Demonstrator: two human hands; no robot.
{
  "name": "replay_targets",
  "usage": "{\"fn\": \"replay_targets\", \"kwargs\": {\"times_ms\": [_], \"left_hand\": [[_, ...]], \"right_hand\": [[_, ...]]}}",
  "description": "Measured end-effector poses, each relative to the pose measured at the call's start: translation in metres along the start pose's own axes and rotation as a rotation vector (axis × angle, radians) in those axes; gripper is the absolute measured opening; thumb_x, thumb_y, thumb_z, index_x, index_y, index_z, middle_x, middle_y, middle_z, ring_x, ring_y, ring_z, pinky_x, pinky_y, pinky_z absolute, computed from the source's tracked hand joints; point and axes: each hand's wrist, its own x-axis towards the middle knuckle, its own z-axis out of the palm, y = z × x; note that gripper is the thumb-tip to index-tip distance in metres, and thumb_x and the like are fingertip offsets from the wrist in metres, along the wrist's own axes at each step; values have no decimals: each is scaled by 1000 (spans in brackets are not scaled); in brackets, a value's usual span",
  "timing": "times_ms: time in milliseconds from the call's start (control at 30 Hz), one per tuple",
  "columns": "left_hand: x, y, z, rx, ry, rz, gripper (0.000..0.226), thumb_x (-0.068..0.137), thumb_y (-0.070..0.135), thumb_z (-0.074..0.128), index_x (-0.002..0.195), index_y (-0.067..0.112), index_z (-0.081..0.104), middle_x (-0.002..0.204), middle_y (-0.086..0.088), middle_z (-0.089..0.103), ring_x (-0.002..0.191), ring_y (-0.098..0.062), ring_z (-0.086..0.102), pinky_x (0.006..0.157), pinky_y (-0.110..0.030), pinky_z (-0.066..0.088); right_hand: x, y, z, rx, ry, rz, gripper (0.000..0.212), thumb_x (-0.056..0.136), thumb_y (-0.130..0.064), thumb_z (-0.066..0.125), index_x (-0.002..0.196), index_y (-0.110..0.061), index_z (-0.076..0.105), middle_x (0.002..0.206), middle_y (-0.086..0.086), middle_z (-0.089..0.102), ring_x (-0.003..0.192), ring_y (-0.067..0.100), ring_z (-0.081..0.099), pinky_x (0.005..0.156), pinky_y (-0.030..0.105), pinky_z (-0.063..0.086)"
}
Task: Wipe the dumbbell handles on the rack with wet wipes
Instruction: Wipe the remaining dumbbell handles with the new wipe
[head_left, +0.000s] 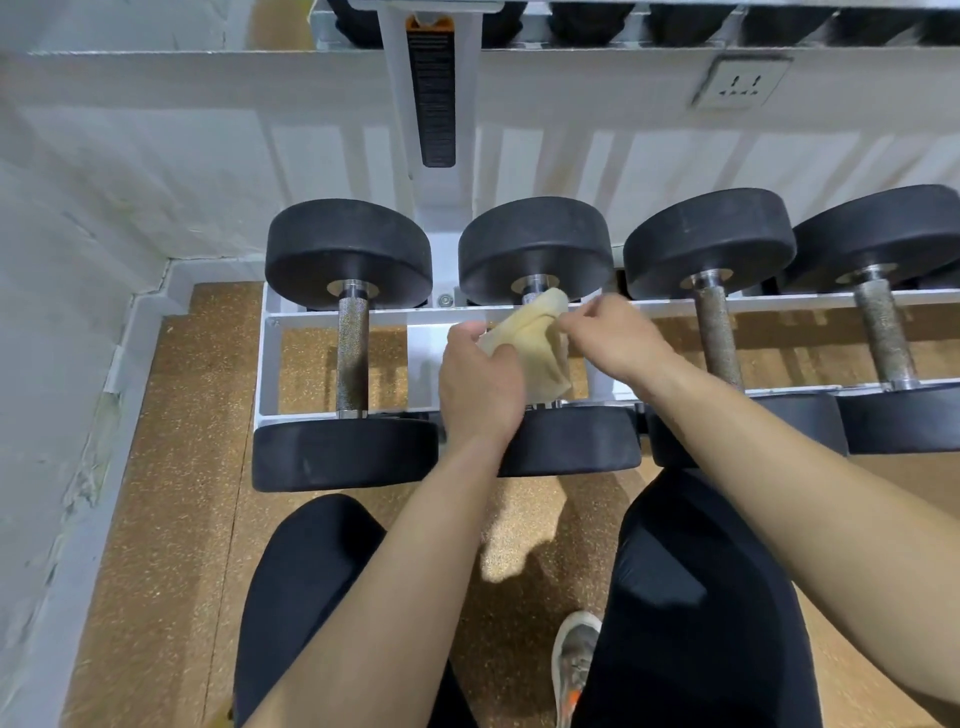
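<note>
Head view. The wet wipe, yellowish and crumpled, is draped over the handle of the second dumbbell from the left, just right of frame centre; the bar beneath is almost wholly hidden. The left hand grips the wipe's near-left part with curled fingers. The right hand, at 3 o'clock of the wipe, pinches its far edge. The step is probably best done by wrapping the wipe fully round the knurled bar, then drawing it collar to collar with a twist, so the underside is reached. The rack holds four dumbbells on its lower tier: the first handle bare at 9 o'clock, the third handle and fourth handle at 3 o'clock. The upper tier, at 12 o'clock, holds dark heads whose number is unclear.
</note>
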Motion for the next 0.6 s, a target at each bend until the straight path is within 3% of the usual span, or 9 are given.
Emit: {"fn": "replay_targets", "kwargs": {"times_ms": [67,100,167,267,333,433,500,600], "left_hand": [[-11,1,6,-49,141,74,32,96,17,49,127,25,52,126,6,57,115,-16,53,92,-28,40],[-15,0,9,-45,201,131,30,96,17,50,124,25,53,126,7,55,117,-15,50,94,-27,38],[-17,-4,14,-46,250,206,24,96,17,52,118,27,52,123,10,52,118,-13,48,99,-28,39],[-13,-5,15,-76,191,168,18,99,20,50,112,33,47,118,13,49,110,-11,50,95,-34,45],[-11,-4,15,-45,175,175,17,99,21,49,111,32,47,116,13,49,105,-11,52,90,-33,46],[-13,-2,14,-45,166,165,12,99,23,49,108,31,48,113,14,50,98,-9,52,85,-32,43],[-13,-1,14,-53,166,154,10,99,25,49,106,31,48,112,12,51,97,-9,53,85,-34,44],[-13,-1,13,-64,171,145,7,98,25,50,104,29,50,110,10,53,98,-13,54,87,-38,45]], "right_hand": [[2,-10,14,110,-234,123,27,82,-30,63,104,-14,67,96,3,70,90,23,68,80,37,58],[5,-15,21,184,-273,172,38,79,-31,65,113,-14,66,105,7,71,96,25,69,86,40,59],[12,-22,35,320,-261,227,49,69,-29,67,115,-13,64,108,12,72,98,28,71,83,42,59],[30,-23,46,496,-189,322,41,75,-16,74,114,-8,63,94,11,71,77,26,71,58,28,55],[41,-24,47,625,-165,352,39,80,-17,79,114,-6,64,91,11,72,66,24,69,49,24,53],[54,-23,46,750,-215,366,46,79,-22,81,118,-3,64,96,14,73,79,31,73,70,40,62],[55,-19,44,786,-315,349,38,82,-21,79,113,-6,64,99,18,72,89,35,73,82,48,60],[50,-7,40,848,-568,321,20,94,-23,68,104,-6,62,91,17,71,84,30,73,78,39,61]]}}
